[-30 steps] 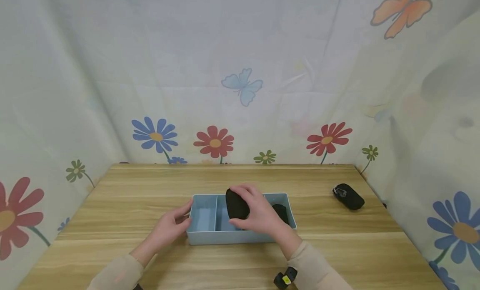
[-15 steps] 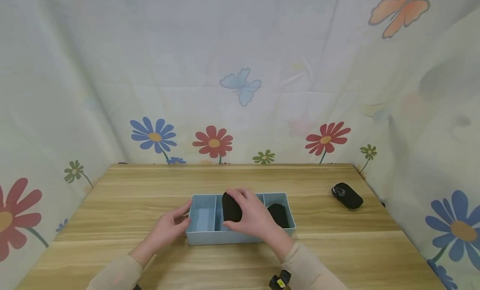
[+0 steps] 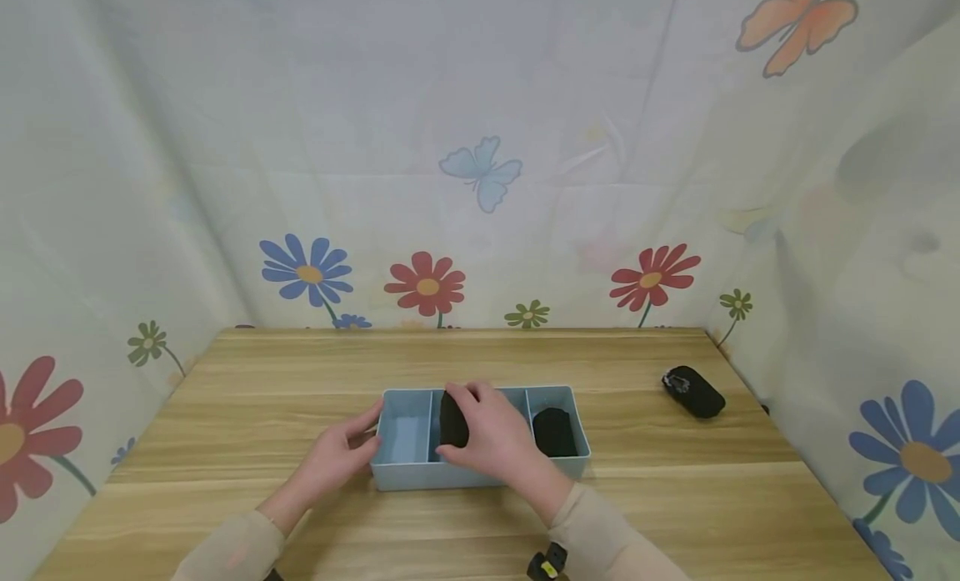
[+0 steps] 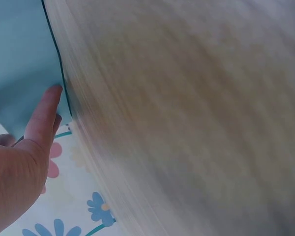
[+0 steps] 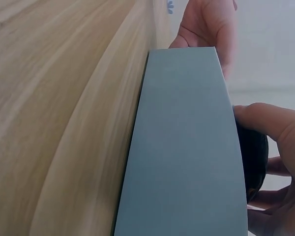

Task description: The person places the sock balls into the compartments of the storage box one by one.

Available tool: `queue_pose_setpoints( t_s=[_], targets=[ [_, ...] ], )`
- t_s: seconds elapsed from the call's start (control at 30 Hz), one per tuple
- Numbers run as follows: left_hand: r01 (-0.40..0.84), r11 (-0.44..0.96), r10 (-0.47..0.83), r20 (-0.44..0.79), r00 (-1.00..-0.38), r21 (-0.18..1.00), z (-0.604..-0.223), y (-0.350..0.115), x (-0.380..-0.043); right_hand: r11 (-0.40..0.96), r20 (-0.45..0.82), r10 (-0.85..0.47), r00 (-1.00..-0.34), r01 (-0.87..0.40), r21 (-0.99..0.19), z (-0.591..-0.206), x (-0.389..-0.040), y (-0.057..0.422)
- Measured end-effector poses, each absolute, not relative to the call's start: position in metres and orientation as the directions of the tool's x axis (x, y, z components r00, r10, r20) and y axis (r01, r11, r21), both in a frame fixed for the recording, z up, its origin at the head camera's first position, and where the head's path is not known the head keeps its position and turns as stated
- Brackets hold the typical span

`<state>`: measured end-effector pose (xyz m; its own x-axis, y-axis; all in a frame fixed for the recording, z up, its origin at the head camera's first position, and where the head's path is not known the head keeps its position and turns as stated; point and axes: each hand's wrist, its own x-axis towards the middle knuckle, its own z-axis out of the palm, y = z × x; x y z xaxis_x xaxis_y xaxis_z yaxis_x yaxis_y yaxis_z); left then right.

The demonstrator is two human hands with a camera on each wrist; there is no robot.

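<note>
A light blue divided box (image 3: 450, 478) sits on the wooden table. My left hand (image 3: 337, 458) rests against its left end, fingers fairly straight; in the left wrist view one finger (image 4: 44, 110) lies along the box wall. My right hand (image 3: 491, 431) grips a black rounded bundle (image 3: 452, 423) between thumb and fingers, partly down in the middle compartment. The right wrist view shows the bundle (image 5: 253, 157) behind the box wall, its lower part hidden. A second black bundle (image 3: 554, 433) lies in the right compartment. Nothing shows in the left compartment.
Another black bundle (image 3: 693, 392), with a grey marking at one end, lies on the table's right side. A flowered curtain (image 3: 480, 231) hangs behind and beside the table (image 3: 300, 364). A small black device with a yellow mark (image 3: 549, 566) is at the right wrist.
My right hand has moved slightly left and lower, taking the black bundle further down into the middle compartment. The bundle in the right compartment is more exposed. My left hand stays at the box end.
</note>
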<state>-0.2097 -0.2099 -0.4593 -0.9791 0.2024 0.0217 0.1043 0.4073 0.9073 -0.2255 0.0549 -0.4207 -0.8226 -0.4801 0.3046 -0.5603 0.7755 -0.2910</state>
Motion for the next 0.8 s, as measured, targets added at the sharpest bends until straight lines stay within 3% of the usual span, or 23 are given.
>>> queue_pose_setpoints(
  t_s=[0.5,0.8],
  targets=[
    [0.110,0.394,0.206,0.029,-0.978,0.913,-0.460,-0.210,-0.210,0.823,0.299,-0.464,-0.833,-0.531,-0.202,-0.420,-0.228,0.050],
    [0.115,0.385,0.215,0.032,-0.976,0.916,-0.460,-0.210,-0.210,0.789,0.321,-0.478,-0.818,-0.560,-0.254,-0.415,-0.224,0.063]
  ],
)
